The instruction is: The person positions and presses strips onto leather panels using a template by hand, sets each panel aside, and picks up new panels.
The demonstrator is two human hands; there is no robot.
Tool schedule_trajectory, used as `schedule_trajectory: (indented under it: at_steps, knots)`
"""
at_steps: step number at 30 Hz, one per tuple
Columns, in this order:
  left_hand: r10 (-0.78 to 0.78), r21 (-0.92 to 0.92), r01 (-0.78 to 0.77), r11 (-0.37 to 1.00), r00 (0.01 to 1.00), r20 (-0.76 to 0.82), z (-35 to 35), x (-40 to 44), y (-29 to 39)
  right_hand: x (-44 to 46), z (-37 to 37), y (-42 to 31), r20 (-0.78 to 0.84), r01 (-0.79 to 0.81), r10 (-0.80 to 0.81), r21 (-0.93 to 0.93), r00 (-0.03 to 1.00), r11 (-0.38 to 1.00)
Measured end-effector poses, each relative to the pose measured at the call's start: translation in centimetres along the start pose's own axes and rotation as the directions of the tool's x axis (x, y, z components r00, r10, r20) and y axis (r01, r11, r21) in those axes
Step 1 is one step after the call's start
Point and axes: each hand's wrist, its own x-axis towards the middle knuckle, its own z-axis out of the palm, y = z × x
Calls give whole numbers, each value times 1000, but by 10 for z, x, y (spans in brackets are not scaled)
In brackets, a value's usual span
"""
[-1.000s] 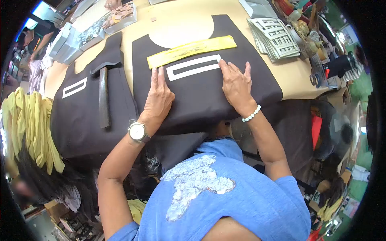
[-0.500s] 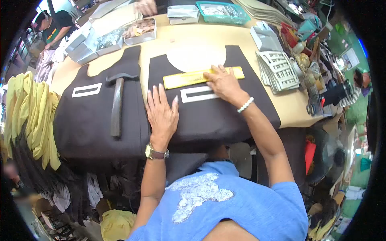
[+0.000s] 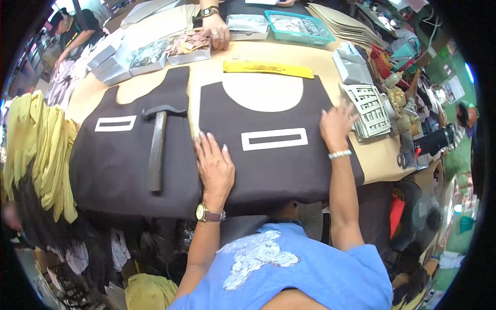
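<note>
My left hand [image 3: 215, 168] lies flat, fingers spread, on the left edge of the right-hand dark cloth piece [image 3: 258, 178]. That piece bears a white rectangular frame [image 3: 274, 146]. Over its right edge, beside the stack of printed cards [image 3: 366, 111], is my right hand [image 3: 338, 124], its fingers apart and slightly blurred, holding nothing. A yellow strip [image 3: 268, 68] rests above the curved neckline. On the left dark cloth piece [image 3: 119, 170] are another white frame [image 3: 115, 123] and a hammer [image 3: 158, 150].
Across the table [image 3: 248, 50], a co-worker's hand [image 3: 216, 32] touches a box of brown pieces [image 3: 190, 56]. A teal basket [image 3: 299, 33] and white box [image 3: 353, 67] stand at the back. Yellow cloths [image 3: 39, 150] hang at left; scissors [image 3: 402, 160] lie at right.
The yellow strip has moved off the cloth to beyond the neckline. My right hand has let go of it and shifted right toward the cards. The co-worker's hand has come to the brown pieces.
</note>
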Motion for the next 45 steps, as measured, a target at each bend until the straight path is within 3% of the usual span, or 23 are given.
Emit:
schedule_trajectory:
  at_steps: [4,6,7,8,9,14,15,16,17,18,19,20,22,23,25,26,28,32,36,40,42,44,45]
  knots:
    - [94,43,-95,995,995,36,-6,-2,1,-36,-1,26,-177,149,-112,213,978,966]
    - [177,-85,-179,980,984,-23,-10,-11,3,-35,-23,33,49,28,-54,430,997,903]
    - [174,-242,-178,954,984,-37,-17,-17,7,-36,-37,34,67,-22,-15,515,998,857]
    - [172,-393,-177,902,984,-50,-26,-25,12,-35,-33,42,-119,142,-86,627,989,766]
    - [149,-497,-163,853,987,-68,-43,-32,18,-33,-37,46,-53,125,-128,737,990,664]
    - [-228,-730,175,660,973,27,-164,-81,6,-50,-107,23,145,-103,-554,989,819,108]
    - [-399,-767,243,594,917,-18,-193,-93,1,-57,-122,12,95,-79,-647,995,756,54]
    - [-470,-784,191,591,871,-142,-217,-108,-14,-66,-141,0,114,-195,-731,981,673,-27]
    - [-517,-707,149,691,786,-339,-233,-131,-44,-78,-156,-17,-57,-144,-752,969,656,-199]
    - [-609,-744,105,659,656,-446,-260,-140,-46,-88,-174,-30,-79,-223,-806,941,587,-254]
    - [-485,-473,193,860,600,-636,-287,-160,-69,-99,-196,-41,-102,-205,-855,950,509,-235]
    - [-477,-477,142,867,511,-715,-314,-174,-73,-112,-223,-52,-220,-224,-882,916,417,-334]
    - [-286,-215,208,954,428,-857,-363,-190,-76,-135,-246,-79,-378,-198,-898,885,223,-422]
    - [126,282,188,941,581,-804,-398,-207,-102,-149,-255,-94,-494,-220,-857,828,146,-515]
    - [165,351,213,912,593,-788,-436,-212,-114,-178,-275,-117,-641,-402,-761,674,97,-619]
    - [147,348,222,911,613,-776,-452,-205,-123,-191,-284,-129,-725,-445,-673,559,146,-699]
    - [117,350,206,914,693,-712,-476,-180,-148,-199,-307,-138,-750,-553,-634,451,191,-701]
    - [86,341,118,932,845,-528,-497,-96,-208,-189,-325,-168,-630,-759,-706,273,323,-591]
    - [146,326,3,946,889,-434,-452,10,-269,-153,-288,-215,-476,-496,-726,530,497,-687]
    - [182,409,29,912,866,-465,-348,83,-316,-113,-227,-248,-289,-344,-709,719,643,-605]
    - [45,311,124,942,874,-483,-291,97,-317,-100,-199,-254,-184,-277,-659,801,730,-530]
    - [214,368,-40,929,870,-444,-248,112,-337,-87,-165,-256,-81,-270,-651,866,754,-420]
    - [177,350,-22,936,892,-417,-225,114,-345,-83,-151,-257,-29,-267,-640,893,768,-362]
